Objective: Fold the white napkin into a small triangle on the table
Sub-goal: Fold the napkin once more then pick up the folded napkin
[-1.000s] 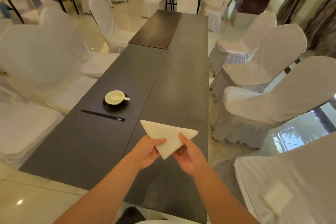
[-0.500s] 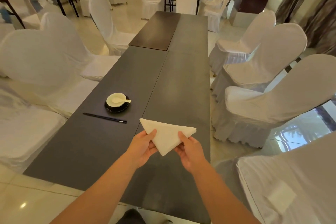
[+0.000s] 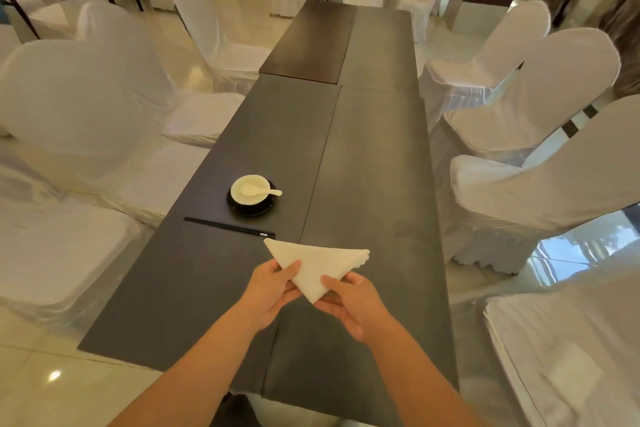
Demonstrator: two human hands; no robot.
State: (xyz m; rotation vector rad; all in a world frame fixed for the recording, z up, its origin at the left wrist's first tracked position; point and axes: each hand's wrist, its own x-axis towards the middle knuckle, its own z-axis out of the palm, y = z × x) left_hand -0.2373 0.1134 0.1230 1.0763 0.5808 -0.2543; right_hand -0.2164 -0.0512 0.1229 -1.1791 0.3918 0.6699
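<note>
Where the head view looks down, I find the white napkin, a folded triangle, over the table's near end, with the left hand and right hand each pinching a side. Covered chairs line the right edge. Near the left edge, a bowl holds a spoon; chopsticks lie beside.

A cream bowl is set on a black saucer, with a white spoon laid in it, handle to the right. Black chopsticks are laid just beside the saucer's near side. White-covered chairs are ranged along both sides of the table, on a glossy tiled floor.
</note>
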